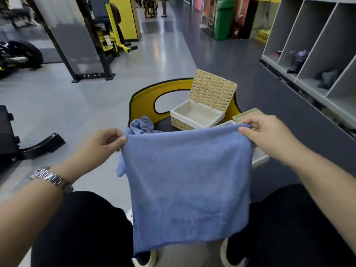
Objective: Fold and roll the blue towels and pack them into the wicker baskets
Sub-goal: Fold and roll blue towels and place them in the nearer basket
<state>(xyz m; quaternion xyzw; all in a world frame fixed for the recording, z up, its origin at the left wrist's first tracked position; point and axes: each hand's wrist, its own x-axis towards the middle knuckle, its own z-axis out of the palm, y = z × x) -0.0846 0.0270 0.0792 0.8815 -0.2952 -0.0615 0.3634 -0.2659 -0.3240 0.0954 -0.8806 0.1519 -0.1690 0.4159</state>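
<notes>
A blue towel point(185, 182) hangs flat in front of me, stretched between both hands and reaching down over my knees. My left hand point(104, 141) pinches its top left corner and my right hand point(269, 135) pinches its top right corner. Behind the towel, a crumpled blue towel point(141, 125) lies on the yellow chair point(142, 97). An open wicker basket point(196, 115) with a white lining and raised lid stands on the same chair. A second wicker basket point(259, 159) sits to the right, mostly hidden by the held towel and my right hand.
Grey cubby shelves point(316, 45) line the right side with dark items inside. A black and yellow gym machine point(107, 35) and a black frame stand at the back left. A black bench foot point(44, 143) sits on the floor to my left.
</notes>
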